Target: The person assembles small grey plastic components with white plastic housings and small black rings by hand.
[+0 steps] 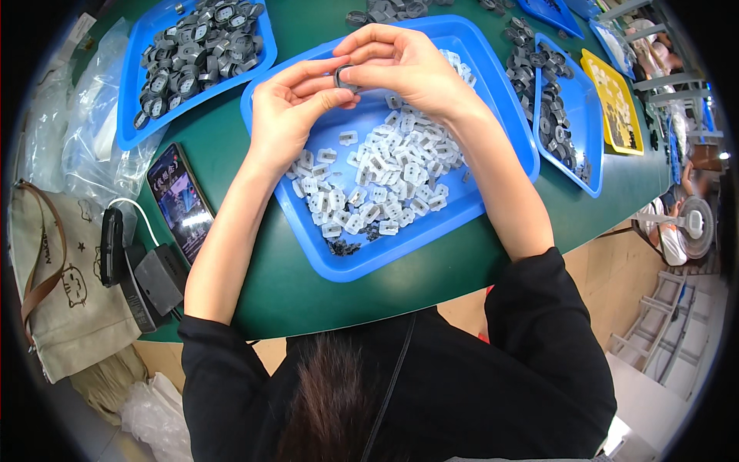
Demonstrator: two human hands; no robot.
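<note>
Over the far part of a blue tray (339,266), my two hands meet around a small dark grey round plastic part (343,78). My left hand (291,108) pinches it from the left between thumb and fingers. From the right, my right hand (400,68) grips it too, the thumb pressed against its side. My fingers partly cover the part, so its inner side is hidden. Below my hands, a heap of small translucent white plastic pieces (392,165) fills the middle of the tray. Tiny black pieces (342,247) lie in its near corner.
A blue tray of dark round parts (196,65) stands at the far left, another blue tray (589,154) at the right. Beyond it is a yellow tray (612,85). A phone (181,200), a black power adapter (159,277) and a cloth bag (69,285) are at the left.
</note>
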